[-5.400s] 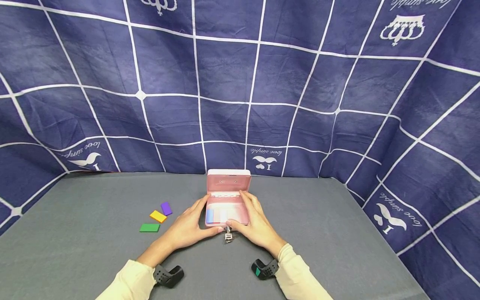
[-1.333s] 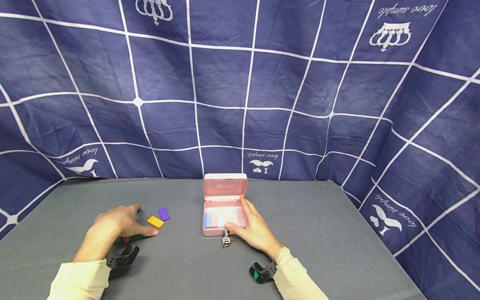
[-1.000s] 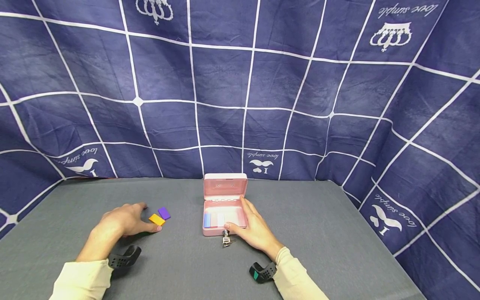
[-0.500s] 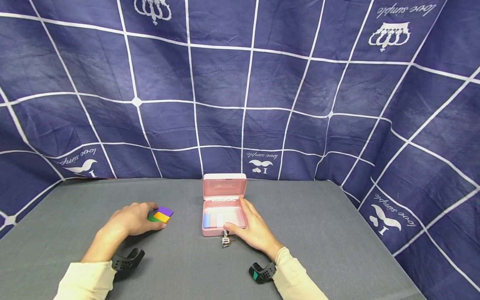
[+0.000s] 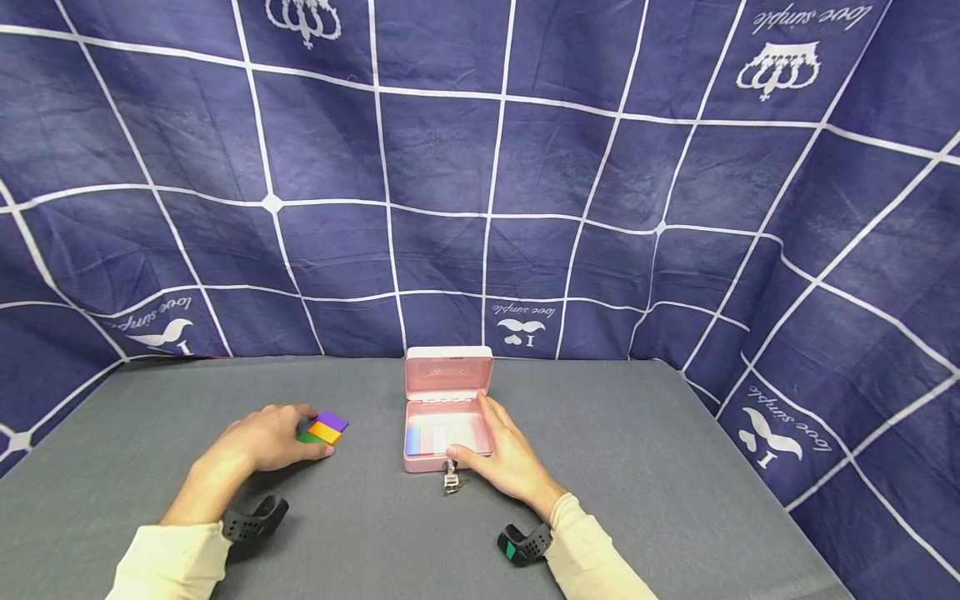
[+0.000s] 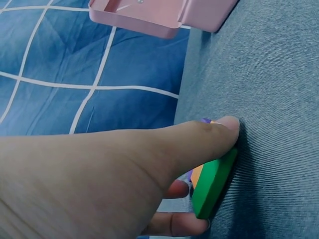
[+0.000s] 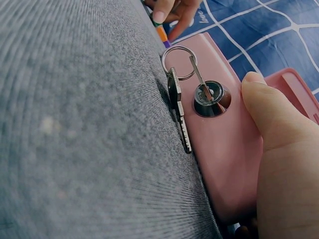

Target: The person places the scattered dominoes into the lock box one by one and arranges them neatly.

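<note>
L hand (image 5: 268,437) on green block (image 6: 213,181), 2 more alongside

Green block, orange block (image 5: 326,433) & purple block (image 5: 332,421) sit side by side, lower left of head frame. Grip: thumb at one end of green, fingertip at the other, spread about block length; whether orange/purple are pinched too, can't tell. R hand (image 5: 508,454) holds right side of pink cash box (image 7: 219,164), lid up, lower ctr of head frame.

Handling: blocks look rigid, prob. light, hard to break; smooth faces may slip. Best hold = both ends, even squeeze so the row doesn't buckle. Box prob. thin metal, stiff; steady it by a side wall.

View diffs: R wrist shows one key (image 7: 200,77) in lock (image 7: 220,103) + spare key (image 7: 178,109) hanging nearby; tiny in head view. L wrist shows green's thickness & lower fingertip contact, hidden from head cam. Only head view shows blue strip (image 5: 414,440) inside box.
</note>
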Tool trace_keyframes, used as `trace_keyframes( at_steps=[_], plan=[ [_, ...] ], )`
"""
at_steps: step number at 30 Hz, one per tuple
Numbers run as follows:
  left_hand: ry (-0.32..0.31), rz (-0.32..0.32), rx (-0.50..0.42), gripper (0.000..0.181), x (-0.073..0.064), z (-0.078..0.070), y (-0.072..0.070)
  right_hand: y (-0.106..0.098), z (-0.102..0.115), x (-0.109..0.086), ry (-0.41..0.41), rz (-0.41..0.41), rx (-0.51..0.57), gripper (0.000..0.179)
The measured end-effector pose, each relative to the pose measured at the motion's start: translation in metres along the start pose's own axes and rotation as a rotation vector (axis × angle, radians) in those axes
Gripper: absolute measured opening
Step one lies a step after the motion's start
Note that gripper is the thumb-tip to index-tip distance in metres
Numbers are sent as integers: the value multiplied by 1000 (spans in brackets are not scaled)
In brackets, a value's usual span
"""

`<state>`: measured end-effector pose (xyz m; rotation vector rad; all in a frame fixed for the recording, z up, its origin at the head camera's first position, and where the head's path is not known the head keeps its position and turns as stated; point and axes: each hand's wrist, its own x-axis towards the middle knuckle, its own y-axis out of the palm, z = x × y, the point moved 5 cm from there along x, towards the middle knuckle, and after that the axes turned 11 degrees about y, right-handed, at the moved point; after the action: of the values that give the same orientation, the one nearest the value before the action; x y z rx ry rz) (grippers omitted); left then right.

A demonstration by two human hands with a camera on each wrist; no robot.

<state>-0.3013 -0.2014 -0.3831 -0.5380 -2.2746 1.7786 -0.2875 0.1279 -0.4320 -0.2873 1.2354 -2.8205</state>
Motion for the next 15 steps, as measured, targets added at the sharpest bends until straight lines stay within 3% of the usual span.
trace_keyframes(
  at_steps=[7,15],
  plan=[
    [7,-23,-5,77,-1,0,-5,0,0,0,-7,-1,1,99],
    [51,-127,-20,76,-3,-3,-8,0,0,0,-12,0,4,98]
  ],
)
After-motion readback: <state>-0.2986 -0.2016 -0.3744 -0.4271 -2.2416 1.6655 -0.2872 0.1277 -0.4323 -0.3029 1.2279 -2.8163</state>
